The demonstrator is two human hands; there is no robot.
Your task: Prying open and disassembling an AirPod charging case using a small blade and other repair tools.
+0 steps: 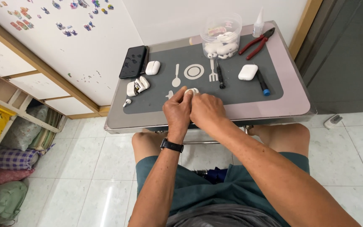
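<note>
The person is sitting at a small table (299, 105) and working a small white earbud case (192, 91) between both hands, seemingly prying or pressing it apart at its seam — a judgement, since most of the piece is hidden. Well out to the left of the fingers, a loose earbud (126, 102), an opened white case (137, 86), a black phone (132, 61) and a closed case (152, 67) are lying on the grey mat (236, 90). The left hand (177, 112), a black watch (172, 145) on its wrist, is arching knuckles-up, its fingertips curling in and pinching the case's near left edge. The right hand (207, 110) is pressing against it, fingers folded tight on the case's right side; the forearm is crossing in from the lower right. Beyond the fingertips a black screwdriver (220, 77) is lying, with a clear tub of white parts (221, 35) further off — and right of it another white case (248, 72), a blue-tipped pen (262, 83) and red pliers (257, 43). The next move is likely calling for a steady, even squeeze.
</note>
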